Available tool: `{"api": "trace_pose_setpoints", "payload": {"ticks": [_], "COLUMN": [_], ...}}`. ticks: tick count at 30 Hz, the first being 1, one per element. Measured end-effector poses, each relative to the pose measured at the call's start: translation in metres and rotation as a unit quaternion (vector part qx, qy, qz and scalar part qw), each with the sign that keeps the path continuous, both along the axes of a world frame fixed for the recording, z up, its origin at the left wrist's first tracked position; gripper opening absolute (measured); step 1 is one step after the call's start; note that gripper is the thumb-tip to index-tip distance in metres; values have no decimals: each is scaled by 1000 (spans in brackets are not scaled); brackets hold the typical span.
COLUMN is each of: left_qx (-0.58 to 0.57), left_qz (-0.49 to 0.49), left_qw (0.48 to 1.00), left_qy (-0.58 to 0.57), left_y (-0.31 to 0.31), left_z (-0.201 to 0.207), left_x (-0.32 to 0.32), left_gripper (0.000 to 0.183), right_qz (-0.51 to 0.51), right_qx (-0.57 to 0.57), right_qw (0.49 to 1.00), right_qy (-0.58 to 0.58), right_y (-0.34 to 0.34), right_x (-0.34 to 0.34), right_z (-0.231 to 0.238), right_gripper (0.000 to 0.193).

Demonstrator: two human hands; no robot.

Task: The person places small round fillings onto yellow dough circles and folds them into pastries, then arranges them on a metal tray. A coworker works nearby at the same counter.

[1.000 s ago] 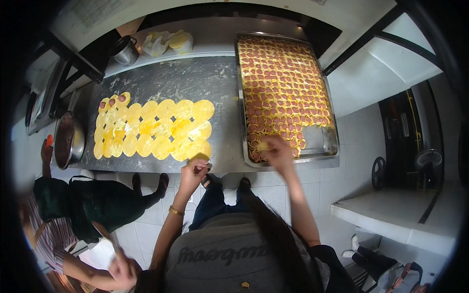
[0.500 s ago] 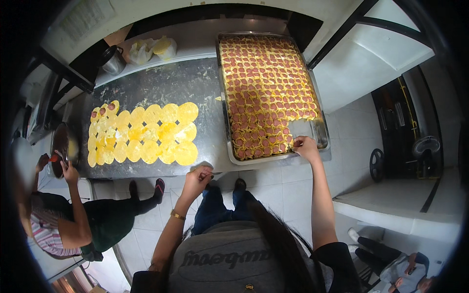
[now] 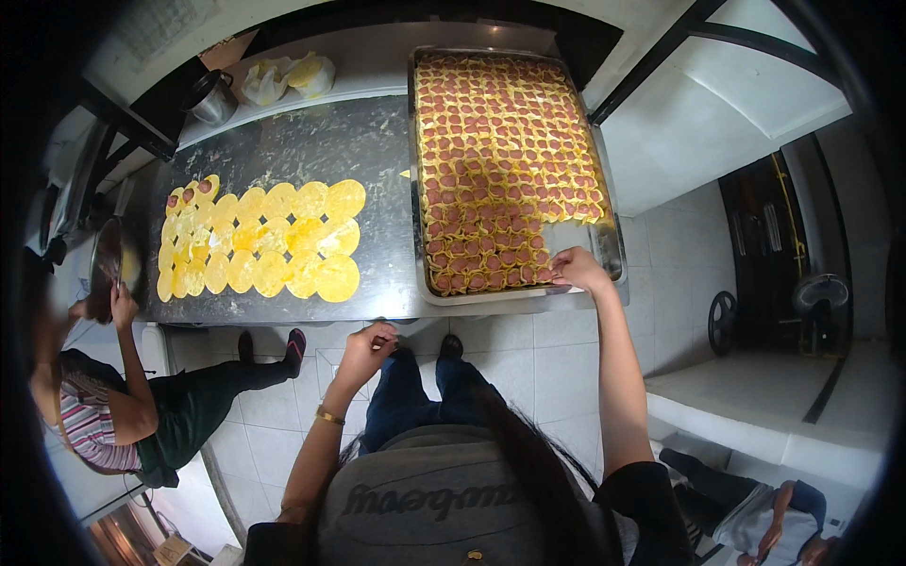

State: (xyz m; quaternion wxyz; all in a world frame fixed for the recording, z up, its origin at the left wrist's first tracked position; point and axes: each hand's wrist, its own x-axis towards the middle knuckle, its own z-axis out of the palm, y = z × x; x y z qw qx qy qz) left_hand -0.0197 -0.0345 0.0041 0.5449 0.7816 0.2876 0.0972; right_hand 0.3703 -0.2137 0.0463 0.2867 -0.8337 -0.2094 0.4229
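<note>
At the near right of a large metal tray (image 3: 618, 247), my right hand (image 3: 582, 271) has its fingers closed at the end of the nearest row. They touch a small yellow dough pastry with a reddish sausage slice, partly hidden by the fingertips. Packed rows of such sausage pastries (image 3: 500, 160) fill most of the tray. My left hand (image 3: 366, 351) hovers just off the table's front edge, fingers curled together; whatever they may hold is hidden. Left of the tray, overlapping flat yellow dough rounds (image 3: 274, 231) lie in three rows, some with a wet yellow smear. Sausage pieces (image 3: 189, 195) sit on the far-left rounds.
A co-worker (image 3: 118, 406) stands at the left with both hands at a round metal bowl (image 3: 111, 259). A metal pitcher (image 3: 212, 102) and plastic-wrapped yellow rounds (image 3: 310, 75) stand on the back ledge. Another person (image 3: 769, 514) is at the lower right.
The whole view has shifted, with table and tray sitting farther left and higher. My right hand stays at the tray's near corner. My left hand is slightly farther from the table edge.
</note>
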Motion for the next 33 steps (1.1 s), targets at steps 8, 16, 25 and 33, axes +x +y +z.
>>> {"api": "trace_pose_setpoints", "payload": {"ticks": [8,16,25,33], "left_qx": [31,43,63,84], "left_qz": [16,-6,-12,-8], "left_qw": [999,997,991,990], "left_qy": [33,69,121,114], "left_y": [-7,-11,-5,-4], "left_z": [8,32,40,40], "left_x": [-2,3,10,3], "left_gripper": [18,19,20,19], "right_qz": [26,36,13,79], "right_qx": [54,81,139,137], "right_qw": [998,996,988,978], "right_qy": [-30,2,-59,-139], "right_y": [-7,-9,-10,-3], "right_x": [-2,6,6,3], "right_z": [-8,-11,-24,-29], "right_gripper": [23,24,21,22]}}
